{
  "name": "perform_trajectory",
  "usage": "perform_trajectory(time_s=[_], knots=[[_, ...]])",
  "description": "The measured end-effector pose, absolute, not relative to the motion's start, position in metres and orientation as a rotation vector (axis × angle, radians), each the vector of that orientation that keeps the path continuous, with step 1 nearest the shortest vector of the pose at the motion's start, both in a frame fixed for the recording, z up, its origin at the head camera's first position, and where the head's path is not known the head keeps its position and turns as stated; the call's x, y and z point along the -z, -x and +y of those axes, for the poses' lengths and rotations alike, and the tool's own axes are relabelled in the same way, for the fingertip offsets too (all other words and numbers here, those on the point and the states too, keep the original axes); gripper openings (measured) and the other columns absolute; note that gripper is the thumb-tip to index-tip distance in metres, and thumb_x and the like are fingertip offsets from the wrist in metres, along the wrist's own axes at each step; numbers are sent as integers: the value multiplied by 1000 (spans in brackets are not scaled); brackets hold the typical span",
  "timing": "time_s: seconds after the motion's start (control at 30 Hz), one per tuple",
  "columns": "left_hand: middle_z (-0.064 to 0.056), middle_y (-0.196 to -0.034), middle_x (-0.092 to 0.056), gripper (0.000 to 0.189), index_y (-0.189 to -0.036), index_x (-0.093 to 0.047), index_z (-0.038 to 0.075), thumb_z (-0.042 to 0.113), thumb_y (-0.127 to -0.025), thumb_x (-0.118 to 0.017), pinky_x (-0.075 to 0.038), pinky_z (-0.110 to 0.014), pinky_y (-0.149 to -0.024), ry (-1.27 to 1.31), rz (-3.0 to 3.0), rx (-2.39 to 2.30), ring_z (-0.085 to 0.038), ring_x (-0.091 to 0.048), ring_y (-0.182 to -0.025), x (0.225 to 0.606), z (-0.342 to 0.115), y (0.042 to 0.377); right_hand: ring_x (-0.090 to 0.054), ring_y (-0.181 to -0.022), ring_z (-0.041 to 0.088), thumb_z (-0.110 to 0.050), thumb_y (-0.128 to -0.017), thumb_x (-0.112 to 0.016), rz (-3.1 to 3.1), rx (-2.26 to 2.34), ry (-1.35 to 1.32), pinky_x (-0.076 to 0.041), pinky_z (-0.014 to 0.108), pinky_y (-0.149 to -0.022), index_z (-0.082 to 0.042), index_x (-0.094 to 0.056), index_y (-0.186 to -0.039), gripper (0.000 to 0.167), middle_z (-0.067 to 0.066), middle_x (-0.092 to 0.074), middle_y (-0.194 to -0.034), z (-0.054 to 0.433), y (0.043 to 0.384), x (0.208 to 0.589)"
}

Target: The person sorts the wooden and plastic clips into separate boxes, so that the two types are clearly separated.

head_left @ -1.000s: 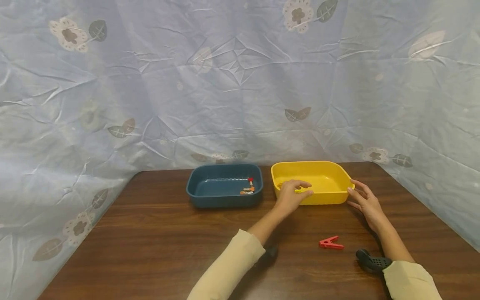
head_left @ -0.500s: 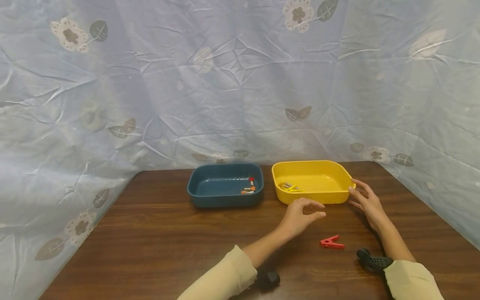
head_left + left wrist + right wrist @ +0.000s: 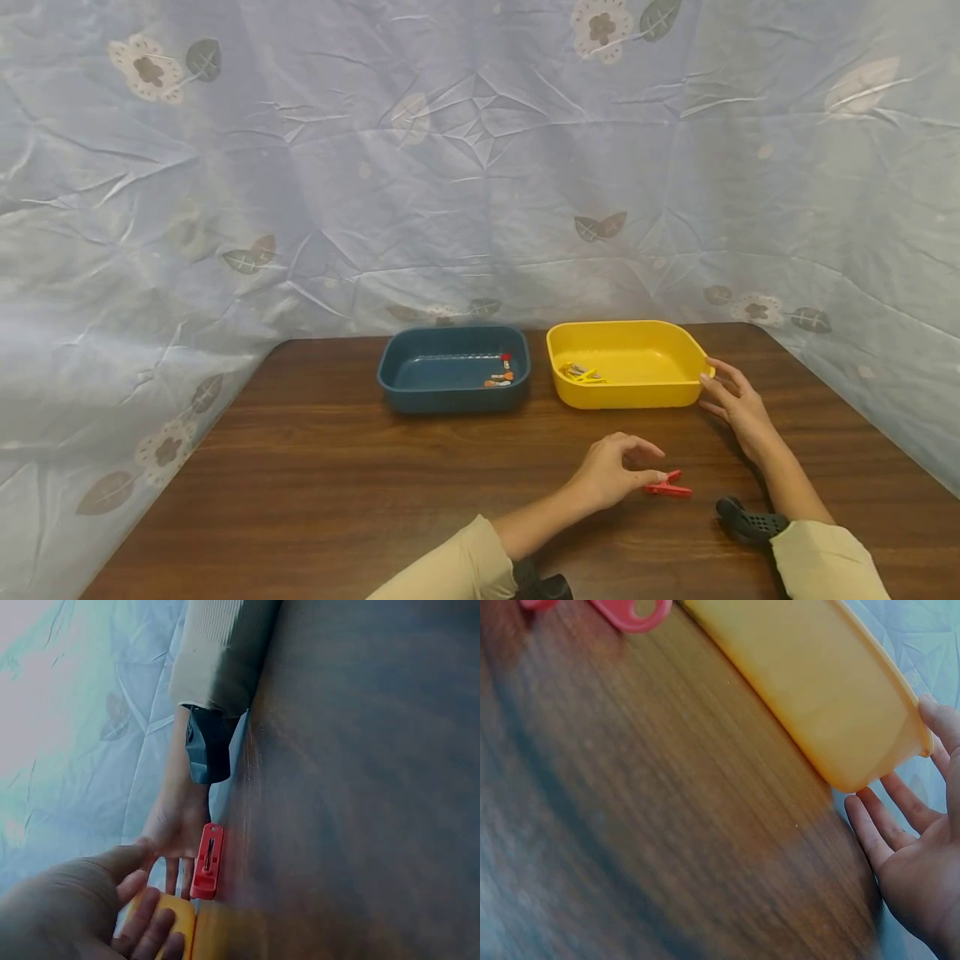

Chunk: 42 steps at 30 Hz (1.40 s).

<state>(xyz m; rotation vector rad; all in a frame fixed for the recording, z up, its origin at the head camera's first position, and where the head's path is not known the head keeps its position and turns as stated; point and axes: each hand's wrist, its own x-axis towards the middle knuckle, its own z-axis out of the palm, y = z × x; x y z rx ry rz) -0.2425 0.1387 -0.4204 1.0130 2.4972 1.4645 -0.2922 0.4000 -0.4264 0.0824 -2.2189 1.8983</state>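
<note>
A red plastic clothespin (image 3: 671, 486) lies on the wooden table. My left hand (image 3: 611, 471) is right at it in the head view, thumb tip overlapping its left end, thumb and fingers spread apart. The left wrist view shows the clothespin (image 3: 208, 861) beyond the fingertips, with nothing between the fingers. My right hand (image 3: 738, 412) holds the right end of a yellow basin (image 3: 637, 396). In the right wrist view, its thumb and forefinger pinch the rim lip, while the other fingers extend by the end wall. Yellow clothespins (image 3: 583, 374) lie in the basin's left end.
Left of the yellow basin stands a dark blue basin (image 3: 450, 402), holding several small red, orange and white pieces (image 3: 501, 377) at its right end. A patterned cloth (image 3: 480, 167) hangs behind the table (image 3: 300, 500). A black wrist device (image 3: 750, 521) sits at the right sleeve.
My left hand has moved from over the yellow basin's left end toward the front, down to the red clothespin, uncovering the yellow clothespins. The right hand stays at the basin's rim.
</note>
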Motion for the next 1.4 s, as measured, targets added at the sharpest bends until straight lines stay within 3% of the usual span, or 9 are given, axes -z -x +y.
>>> perform_trajectory(time_s=[0.3,0.57,0.97,1.4], knots=[[17,-88,-62,29,-101,-70,18,26,-74,-78,-40,-13,-66,-1007,2560,-1178,5,-51,-77,427,141,246,-46,-97,0,-31,-95,-50,-2222,-1892,-92,-47,19,-78,-12,-25,-144,58,26,-17,-136,401,292,427],[23,-79,-56,24,-96,-71,26,28,-73,-78,-33,-11,-65,-1030,2728,-962,7,-43,-72,428,149,245,-46,-97,-1,-31,-96,-49,-2230,-1882,-89,-47,19,-77,-13,-25,-145,58,28,-14,-137,404,290,426],[21,-77,-59,19,-96,-72,23,24,-78,-75,-32,-11,-63,-1101,2765,-941,7,-43,-68,427,146,244,-47,-97,-1,-28,-96,-50,-2197,-1928,-119,-47,19,-78,-12,-25,-144,57,28,-12,-137,402,289,428],[17,-77,-56,17,-96,-72,20,18,-79,-73,-34,-12,-55,-965,2692,-1130,5,-43,-63,423,143,242,-48,-97,0,-28,-95,-50,-2192,-1938,-124,-47,20,-79,-12,-25,-144,57,19,-21,-133,400,291,427]])
